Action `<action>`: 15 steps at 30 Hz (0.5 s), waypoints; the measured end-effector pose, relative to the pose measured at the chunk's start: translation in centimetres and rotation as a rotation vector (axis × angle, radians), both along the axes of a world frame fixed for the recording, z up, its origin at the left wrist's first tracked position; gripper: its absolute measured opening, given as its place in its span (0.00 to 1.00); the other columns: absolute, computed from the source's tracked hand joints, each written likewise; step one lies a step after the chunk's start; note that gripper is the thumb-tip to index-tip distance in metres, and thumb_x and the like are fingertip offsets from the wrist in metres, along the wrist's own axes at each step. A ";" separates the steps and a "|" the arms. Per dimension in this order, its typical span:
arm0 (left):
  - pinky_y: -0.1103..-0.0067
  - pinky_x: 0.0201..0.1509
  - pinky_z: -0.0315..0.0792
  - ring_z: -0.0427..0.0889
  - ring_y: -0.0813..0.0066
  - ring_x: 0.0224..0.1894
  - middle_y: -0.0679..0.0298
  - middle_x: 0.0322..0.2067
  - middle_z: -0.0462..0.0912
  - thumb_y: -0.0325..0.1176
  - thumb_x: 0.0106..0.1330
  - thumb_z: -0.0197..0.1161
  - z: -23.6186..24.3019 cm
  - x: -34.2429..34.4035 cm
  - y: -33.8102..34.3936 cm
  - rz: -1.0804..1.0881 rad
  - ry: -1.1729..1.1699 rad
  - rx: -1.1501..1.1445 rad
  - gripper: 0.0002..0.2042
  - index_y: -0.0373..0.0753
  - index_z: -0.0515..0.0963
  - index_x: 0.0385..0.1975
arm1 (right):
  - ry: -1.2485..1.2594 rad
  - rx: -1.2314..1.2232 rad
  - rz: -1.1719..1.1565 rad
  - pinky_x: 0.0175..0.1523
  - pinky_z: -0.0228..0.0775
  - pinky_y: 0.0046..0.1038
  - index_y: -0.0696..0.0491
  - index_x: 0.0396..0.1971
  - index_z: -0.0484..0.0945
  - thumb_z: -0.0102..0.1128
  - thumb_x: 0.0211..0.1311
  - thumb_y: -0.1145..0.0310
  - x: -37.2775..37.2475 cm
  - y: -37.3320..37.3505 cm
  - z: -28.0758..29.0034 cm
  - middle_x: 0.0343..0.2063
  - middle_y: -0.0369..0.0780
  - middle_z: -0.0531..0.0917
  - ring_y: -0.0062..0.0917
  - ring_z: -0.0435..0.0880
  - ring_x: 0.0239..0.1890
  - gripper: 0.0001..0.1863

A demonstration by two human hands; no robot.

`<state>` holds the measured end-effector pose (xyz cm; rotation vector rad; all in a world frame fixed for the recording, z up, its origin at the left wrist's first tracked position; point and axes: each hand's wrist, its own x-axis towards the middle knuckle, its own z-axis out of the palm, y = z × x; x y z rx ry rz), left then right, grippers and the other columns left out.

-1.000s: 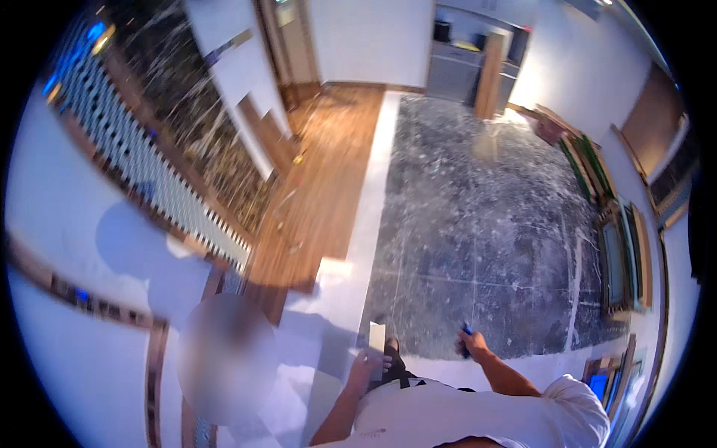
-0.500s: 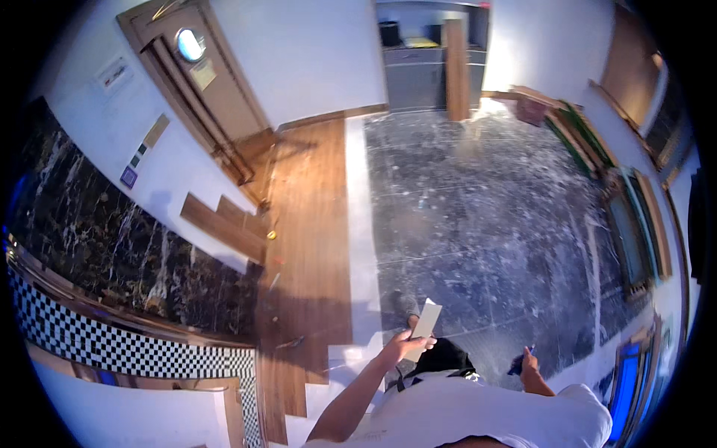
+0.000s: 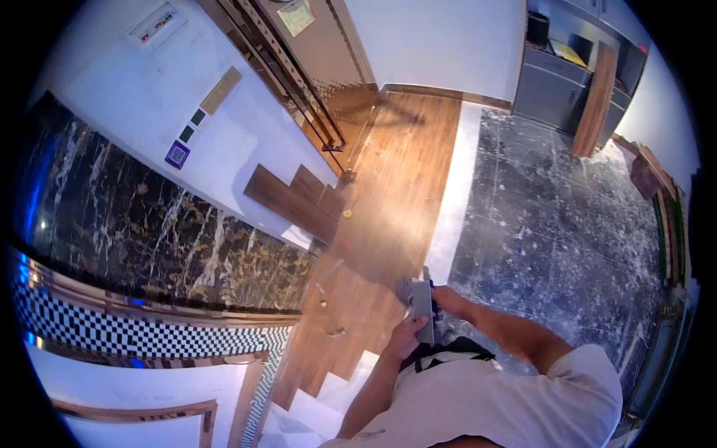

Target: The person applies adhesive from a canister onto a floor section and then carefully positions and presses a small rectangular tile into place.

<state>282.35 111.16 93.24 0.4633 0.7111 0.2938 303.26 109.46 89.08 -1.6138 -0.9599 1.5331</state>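
My left hand (image 3: 405, 337) is closed around the lower end of a flat, pale grey strip (image 3: 423, 308), which stands tilted up in front of my body. Close against the strip's right edge, my right hand (image 3: 448, 300) grips a small dark blue tool (image 3: 434, 304), mostly hidden by the fingers and too small to tell its kind. Just left of the strip a grey shape (image 3: 405, 289), perhaps my shoe, shows over the boundary of the wood floor.
Wood-plank flooring (image 3: 388, 201) runs along the left, with a stepped end over white underlay (image 3: 326, 403). Loose brown planks (image 3: 291, 200) lean by the wall. Small tools (image 3: 328, 276) lie on the planks. Dusty dark tiles (image 3: 553, 216) spread right; a tall board (image 3: 597, 101) leans on grey cabinets (image 3: 549, 86).
My view has turned left. My right hand has come in from the right with the dark blue tool and is now beside the strip. My left hand still holds the strip.
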 end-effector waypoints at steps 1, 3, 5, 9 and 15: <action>0.68 0.57 0.78 0.85 0.65 0.48 0.58 0.47 0.84 0.39 0.76 0.61 -0.7 0.7 2.2 0.012 -0.011 0.030 0.19 0.34 0.73 0.58 | 0.002 -0.044 0.043 0.47 0.73 0.34 0.58 0.42 0.86 0.48 0.77 0.42 0.0 3.5 -2.4 0.34 0.43 0.87 0.30 0.83 0.37 0.31; 0.67 0.58 0.78 0.85 0.64 0.49 0.58 0.48 0.83 0.39 0.75 0.61 -2.3 2.0 8.2 0.030 -0.042 0.110 0.19 0.34 0.72 0.58 | -0.082 0.325 0.187 0.48 0.74 0.34 0.58 0.44 0.85 0.46 0.77 0.39 0.3 9.8 -6.0 0.36 0.43 0.87 0.30 0.84 0.38 0.34; 0.67 0.57 0.79 0.85 0.63 0.48 0.56 0.48 0.84 0.36 0.76 0.59 -1.9 2.5 13.5 0.118 0.030 0.160 0.18 0.34 0.72 0.59 | -0.013 0.321 0.225 0.48 0.75 0.34 0.58 0.45 0.85 0.46 0.77 0.38 0.9 16.1 -4.9 0.38 0.43 0.87 0.31 0.85 0.39 0.35; 0.67 0.53 0.81 0.85 0.63 0.46 0.54 0.48 0.84 0.32 0.77 0.55 -4.0 1.7 23.5 0.259 0.129 0.125 0.14 0.33 0.74 0.57 | 0.332 -0.074 0.075 0.48 0.78 0.32 0.58 0.43 0.85 0.53 0.76 0.46 5.0 25.5 -0.6 0.37 0.40 0.86 0.28 0.86 0.38 0.27; 0.67 0.52 0.80 0.85 0.65 0.46 0.56 0.48 0.83 0.32 0.76 0.56 -6.2 1.8 35.8 0.556 0.292 0.100 0.13 0.31 0.76 0.53 | 0.208 -0.074 -0.156 0.45 0.79 0.27 0.58 0.42 0.84 0.58 0.74 0.57 18.3 40.6 0.7 0.35 0.40 0.87 0.24 0.86 0.36 0.17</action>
